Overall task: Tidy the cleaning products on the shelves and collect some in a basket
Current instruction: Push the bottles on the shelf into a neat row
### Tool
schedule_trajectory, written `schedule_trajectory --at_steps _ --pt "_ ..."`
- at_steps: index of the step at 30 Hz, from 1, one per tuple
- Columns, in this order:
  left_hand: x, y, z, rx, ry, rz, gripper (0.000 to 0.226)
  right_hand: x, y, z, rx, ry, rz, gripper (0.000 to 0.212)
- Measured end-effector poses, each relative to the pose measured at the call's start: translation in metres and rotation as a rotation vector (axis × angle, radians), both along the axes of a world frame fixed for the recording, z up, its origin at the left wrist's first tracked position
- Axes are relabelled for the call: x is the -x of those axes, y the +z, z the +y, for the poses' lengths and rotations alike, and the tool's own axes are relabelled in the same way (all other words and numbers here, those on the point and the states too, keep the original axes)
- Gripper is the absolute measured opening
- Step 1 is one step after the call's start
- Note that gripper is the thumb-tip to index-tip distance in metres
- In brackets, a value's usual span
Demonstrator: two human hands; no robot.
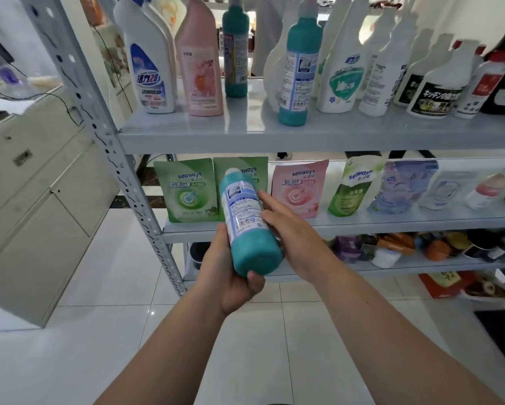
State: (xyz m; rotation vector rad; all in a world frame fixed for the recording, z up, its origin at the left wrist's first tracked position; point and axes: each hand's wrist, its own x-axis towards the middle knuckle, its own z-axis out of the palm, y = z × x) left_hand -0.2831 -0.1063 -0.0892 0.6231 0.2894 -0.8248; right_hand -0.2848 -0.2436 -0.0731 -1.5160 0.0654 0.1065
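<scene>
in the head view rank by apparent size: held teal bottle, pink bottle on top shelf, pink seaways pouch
1-2. held teal bottle and pink bottle: look alike; the held one is nearer the camera, so unranked
3. pink seaways pouch: smallest

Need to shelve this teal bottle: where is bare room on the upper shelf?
Bare upper shelf lies between the pink bottle and the front teal bottle, ahead of the rear teal bottle. Right of that, white spray bottles crowd it.
</scene>
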Motion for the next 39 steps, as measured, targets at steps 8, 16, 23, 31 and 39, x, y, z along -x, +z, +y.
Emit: schedule_trajectory --at_steps 8,16,23,31,39 --pt "-0.026 0.002 0.043 -0.234 0.103 -0.475 0.061 -0.014 -0.006 0.032 0.027 0.035 -0.083 0.059" --pt "-0.063 0.033 -0.002 -0.328 0.092 -0.791 0.053 -0.049 0.014 -0.007 -0.054 -0.123 -0.296 0.06" --pt "-0.137 0.074 -0.061 -0.753 0.078 -1.201 0.043 -0.106 0.03 -0.084 -0.089 -0.317 -0.438 0.056" --pt "-0.242 0.082 -0.129 -1.156 0.367 -1.248 0.088 -0.184 0.054 -0.172 -0.028 -0.389 -0.534 0.064" --pt "-0.268 0.07 -0.164 -1.183 0.5 -1.261 0.092 -0.227 0.057 -0.202 0.014 -0.221 -0.55 0.073"
